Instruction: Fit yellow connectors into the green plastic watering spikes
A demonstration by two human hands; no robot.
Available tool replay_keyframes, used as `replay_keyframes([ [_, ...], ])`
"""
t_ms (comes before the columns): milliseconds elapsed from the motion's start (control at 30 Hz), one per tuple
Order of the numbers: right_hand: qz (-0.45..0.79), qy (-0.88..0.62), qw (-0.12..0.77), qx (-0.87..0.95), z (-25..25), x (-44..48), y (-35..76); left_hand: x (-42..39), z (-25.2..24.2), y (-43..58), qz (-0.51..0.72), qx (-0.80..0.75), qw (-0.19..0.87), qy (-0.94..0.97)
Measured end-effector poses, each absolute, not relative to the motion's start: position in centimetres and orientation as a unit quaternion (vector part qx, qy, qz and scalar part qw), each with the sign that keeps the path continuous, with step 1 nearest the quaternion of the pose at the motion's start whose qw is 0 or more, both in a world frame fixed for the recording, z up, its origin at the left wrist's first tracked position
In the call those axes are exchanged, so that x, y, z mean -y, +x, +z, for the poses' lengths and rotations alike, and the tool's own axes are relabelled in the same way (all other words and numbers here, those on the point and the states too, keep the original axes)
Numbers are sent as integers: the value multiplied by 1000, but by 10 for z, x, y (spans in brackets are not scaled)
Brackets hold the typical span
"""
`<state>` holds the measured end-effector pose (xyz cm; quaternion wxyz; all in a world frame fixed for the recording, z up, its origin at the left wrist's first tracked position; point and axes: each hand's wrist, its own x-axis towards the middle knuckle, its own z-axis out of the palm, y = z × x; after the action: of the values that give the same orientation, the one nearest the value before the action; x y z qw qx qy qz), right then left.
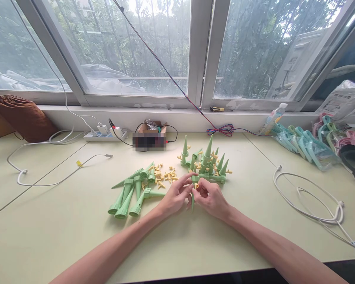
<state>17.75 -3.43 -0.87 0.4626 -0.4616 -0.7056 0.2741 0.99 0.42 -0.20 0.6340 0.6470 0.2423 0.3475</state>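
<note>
My left hand [176, 196] and my right hand [212, 198] meet at the middle of the table, both closed on one green plastic spike [193, 197] that points down toward me. A small yellow valve piece [196, 186] sits at the spike's top between my right fingertips. Left of my hands lies a heap of green spikes [132, 189] on their sides. Loose yellow valve pieces [163, 175] are scattered behind them. Just beyond my hands stands a cluster of upright green spikes [207, 161] with yellow pieces in them.
A white power strip [104, 135] with cables and a small box [150, 138] sit by the window sill. White cables [309, 205] lie at right and left. Teal and pink plastic clips [306, 146] are piled at far right. A brown bag [22, 116] rests far left.
</note>
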Motion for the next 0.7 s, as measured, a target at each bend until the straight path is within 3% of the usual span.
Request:
replay_keyframes([
  [467, 256, -460, 475, 705, -6, 35, 177, -2, 4, 10, 360, -254, 645, 624],
  [700, 233, -467, 545, 656, -2, 37, 178, -1, 4, 12, 374, -239, 662, 604],
])
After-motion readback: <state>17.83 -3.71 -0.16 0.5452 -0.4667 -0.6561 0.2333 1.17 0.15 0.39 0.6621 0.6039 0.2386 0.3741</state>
